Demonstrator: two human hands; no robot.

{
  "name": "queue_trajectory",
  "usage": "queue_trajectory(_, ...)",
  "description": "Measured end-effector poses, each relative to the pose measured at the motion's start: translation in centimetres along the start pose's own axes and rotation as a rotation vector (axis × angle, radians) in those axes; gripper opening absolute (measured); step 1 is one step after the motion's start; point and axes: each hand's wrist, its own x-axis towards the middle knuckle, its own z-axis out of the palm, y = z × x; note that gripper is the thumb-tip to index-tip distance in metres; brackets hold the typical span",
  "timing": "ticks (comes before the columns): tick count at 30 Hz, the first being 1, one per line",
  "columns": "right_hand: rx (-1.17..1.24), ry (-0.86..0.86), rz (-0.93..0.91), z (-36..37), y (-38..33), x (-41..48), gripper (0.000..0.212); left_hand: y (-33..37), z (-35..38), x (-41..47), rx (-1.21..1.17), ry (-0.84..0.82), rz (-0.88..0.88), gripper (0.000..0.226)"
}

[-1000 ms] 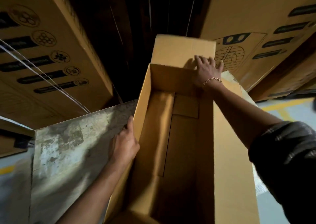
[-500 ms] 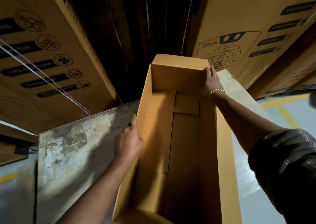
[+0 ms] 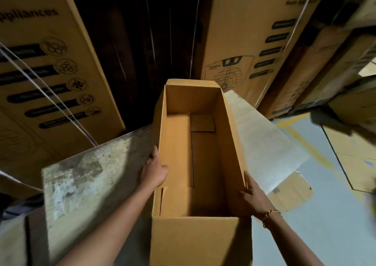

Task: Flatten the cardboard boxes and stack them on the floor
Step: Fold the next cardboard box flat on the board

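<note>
A long, open-topped brown cardboard box (image 3: 227,123) stands in front of me, its bottom flaps closed inside and its near flap (image 3: 195,239) hanging down toward me. My left hand (image 3: 153,172) lies against the outside of the box's left wall, fingers out of sight behind the edge. My right hand (image 3: 255,197), with a gold bracelet on the wrist, presses flat against the outside of the right wall near the front corner.
Tall printed cartons (image 3: 50,78) stand at left, and more cartons (image 3: 254,42) at right, with a dark gap between. A worn grey panel (image 3: 87,180) lies left of the box. Flat cardboard (image 3: 352,156) and a pale sheet (image 3: 264,147) rest on the grey floor at right.
My right hand left the far end flap and came back to the right wall near me. The far flap folded down. The view pulled back from the box.
</note>
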Motion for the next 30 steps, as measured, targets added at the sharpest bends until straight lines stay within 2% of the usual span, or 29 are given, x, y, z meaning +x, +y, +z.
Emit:
queue_trajectory(3,-0.031,0.094,0.056,1.6,0.8,-4.2,0.07,-4.3,2.4,-6.2,-0.147,-0.002,-0.063,0.07)
queue_trajectory(6,0.074,0.206,0.096,2.8,0.2,-6.0,0.059,-6.8,3.6,-9.4,-0.263,0.001,-0.109,0.062)
queue_trajectory(8,0.158,0.244,0.099,2.9,-0.3,-6.8,0.057,-6.8,3.3,-10.3,-0.285,0.006,-0.111,0.06)
queue_trajectory(10,0.194,0.261,0.092,2.5,-0.7,-7.7,0.056,-6.1,2.7,-11.2,-0.411,-0.03,-0.107,0.059)
queue_trajectory(15,0.144,0.417,0.05,-1.6,-1.7,-9.1,0.051,-4.1,3.8,-12.2,-0.614,-0.195,-0.115,0.06)
queue_trajectory(20,-0.142,0.533,0.051,-9.1,-4.0,-8.9,0.053,1.3,7.5,-10.0,-0.802,-0.366,-0.094,0.054)
queue_trajectory(22,-0.23,0.533,0.064,-11.6,-5.5,-8.6,0.061,3.0,10.0,-8.3,-0.827,-0.43,-0.118,0.065)
queue_trajectory(23,-0.305,0.522,0.06,-12.6,-6.3,-8.5,0.066,3.4,11.9,-7.1,-0.846,-0.452,-0.124,0.068)
queue_trajectory(26,-0.69,0.456,-0.082,-13.4,-7.9,-8.4,0.072,3.7,16.5,-5.1,-0.91,-0.433,-0.202,0.04)
queue_trajectory(28,-0.78,0.346,-0.174,-11.5,-7.9,-7.9,0.069,3.5,16.5,-5.3,-0.879,-0.412,-0.217,0.028)
queue_trajectory(30,-0.806,0.264,-0.257,-8.6,-7.5,-7.5,0.064,2.8,15.6,-5.6,-0.793,-0.4,-0.212,0.033)
